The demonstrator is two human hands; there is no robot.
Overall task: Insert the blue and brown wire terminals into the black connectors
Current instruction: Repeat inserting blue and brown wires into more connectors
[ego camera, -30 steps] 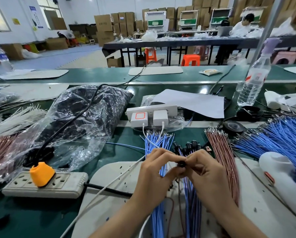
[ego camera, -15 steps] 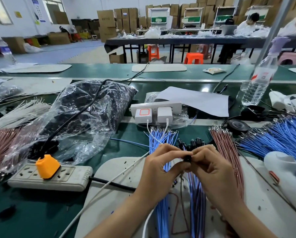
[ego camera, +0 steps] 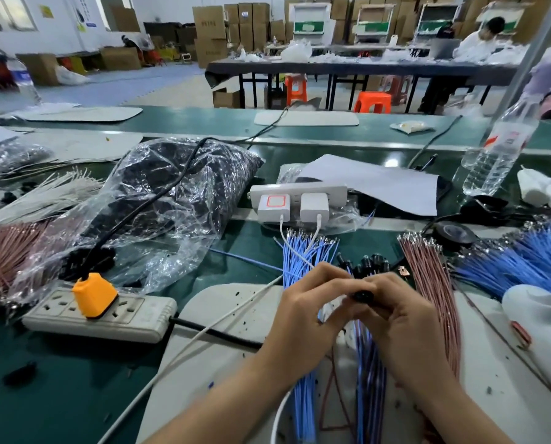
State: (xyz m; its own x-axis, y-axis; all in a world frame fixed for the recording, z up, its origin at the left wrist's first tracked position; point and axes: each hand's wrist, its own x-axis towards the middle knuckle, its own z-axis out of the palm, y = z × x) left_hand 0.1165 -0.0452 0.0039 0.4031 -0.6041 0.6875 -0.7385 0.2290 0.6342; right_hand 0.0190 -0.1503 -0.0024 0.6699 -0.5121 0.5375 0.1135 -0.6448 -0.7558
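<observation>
Barely shifted since a second ago, my left hand (ego camera: 303, 318) and right hand (ego camera: 405, 318) pinch a black connector (ego camera: 361, 296) between them, where a terminal pushed crooked could bend.

The black connector (ego camera: 361, 296) is mostly covered by the fingers (ego camera: 330, 278) of both hands, so any terminal inside cannot be seen. The blue wires (ego camera: 301, 411) run off the bottom edge.

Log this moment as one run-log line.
left hand: pinches black connector | right hand: pinches same connector | blue wires: bundle under hands
</observation>
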